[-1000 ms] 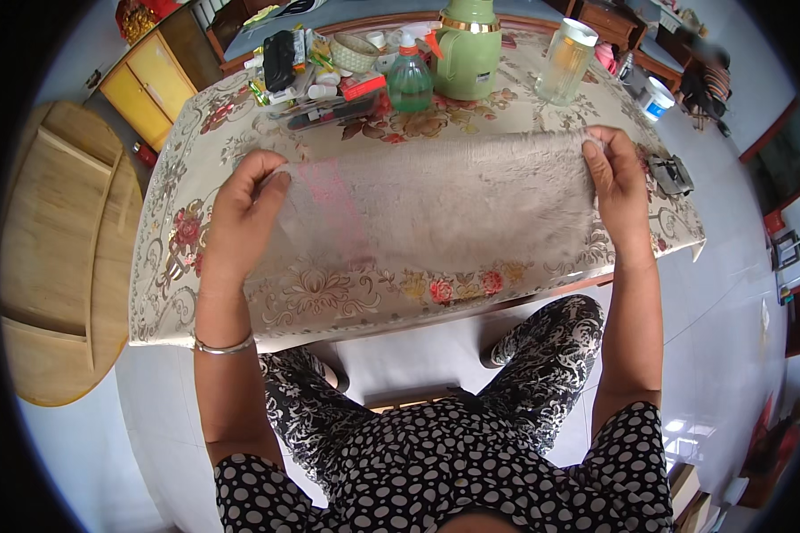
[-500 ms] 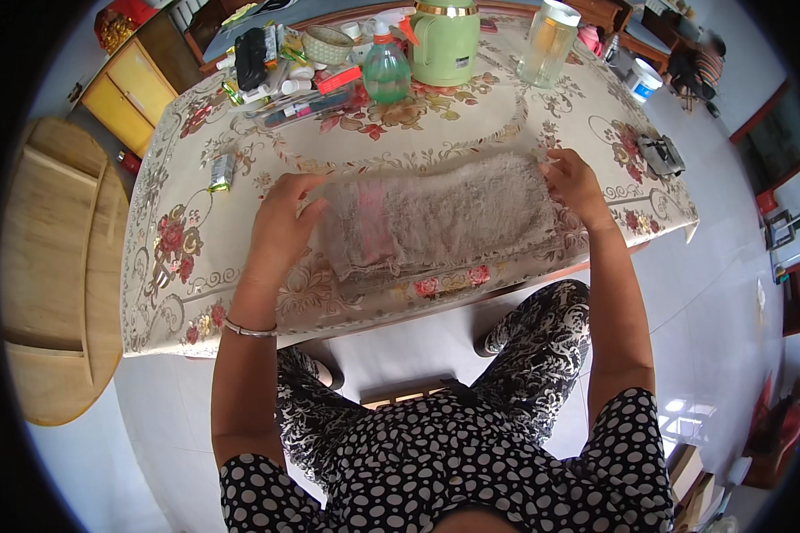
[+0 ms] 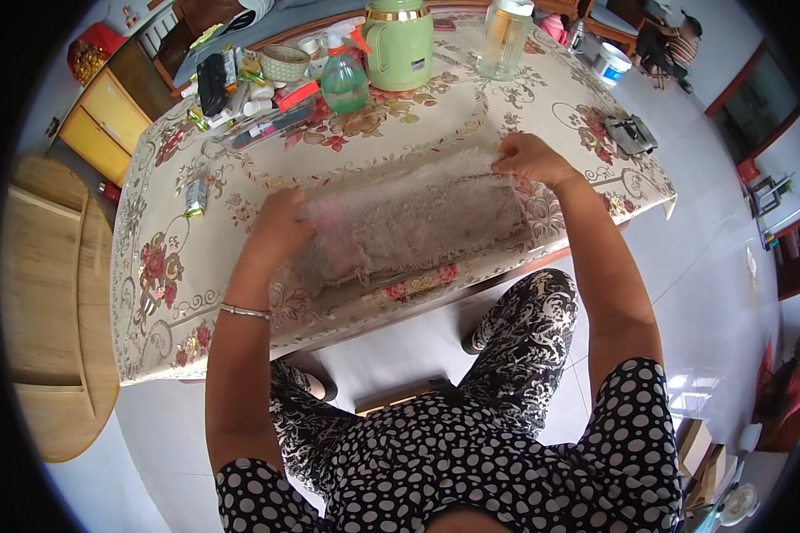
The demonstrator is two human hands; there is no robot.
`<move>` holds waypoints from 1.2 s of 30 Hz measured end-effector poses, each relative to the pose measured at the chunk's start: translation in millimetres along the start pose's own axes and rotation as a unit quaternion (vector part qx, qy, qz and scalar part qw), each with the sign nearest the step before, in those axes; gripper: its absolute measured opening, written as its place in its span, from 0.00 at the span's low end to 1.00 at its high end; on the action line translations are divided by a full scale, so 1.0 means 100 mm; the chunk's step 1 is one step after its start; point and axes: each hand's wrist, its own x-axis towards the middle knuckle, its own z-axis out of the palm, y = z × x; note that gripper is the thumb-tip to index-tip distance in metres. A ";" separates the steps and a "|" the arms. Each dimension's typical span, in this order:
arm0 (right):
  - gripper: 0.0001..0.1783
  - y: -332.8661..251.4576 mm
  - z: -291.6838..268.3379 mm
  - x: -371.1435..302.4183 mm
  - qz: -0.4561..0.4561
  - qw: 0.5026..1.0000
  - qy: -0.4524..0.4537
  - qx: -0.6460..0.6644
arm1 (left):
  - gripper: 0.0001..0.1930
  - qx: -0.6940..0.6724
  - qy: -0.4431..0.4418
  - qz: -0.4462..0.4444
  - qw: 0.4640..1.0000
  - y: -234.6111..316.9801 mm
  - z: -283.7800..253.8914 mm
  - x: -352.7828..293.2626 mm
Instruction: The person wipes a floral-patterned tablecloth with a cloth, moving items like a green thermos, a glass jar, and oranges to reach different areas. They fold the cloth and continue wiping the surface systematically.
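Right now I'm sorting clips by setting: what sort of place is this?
Probably a home living or dining room: a floral tablecloth on the table, a green thermos jug, a yellow cabinet beside it.

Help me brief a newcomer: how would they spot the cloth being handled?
Start at the table with the floral tablecloth. Near its front edge, between the left hand and right hand, lies a long folded fuzzy towel. Unlike the flat printed tablecloth, it is shaggy, greyish-beige, with a pink patch at its left end.
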 end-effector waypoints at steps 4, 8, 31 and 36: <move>0.15 -0.34 -0.19 -0.18 -0.042 0.970 0.084 0.223 | 0.13 -0.165 0.066 -0.097 0.979 0.29 -0.52 0.05; 0.16 -0.56 -0.29 -0.29 -0.173 0.937 0.155 0.259 | 0.12 -0.019 0.259 0.041 0.965 0.52 -0.75 -0.09; 0.13 -1.07 1.58 -0.93 -0.506 0.833 0.146 -0.172 | 0.13 -0.022 0.150 0.115 0.982 0.43 -0.04 -0.85; 0.09 -1.16 1.90 -0.81 -0.461 0.842 0.140 -0.241 | 0.27 -0.022 0.028 0.142 0.989 0.43 -0.21 -0.68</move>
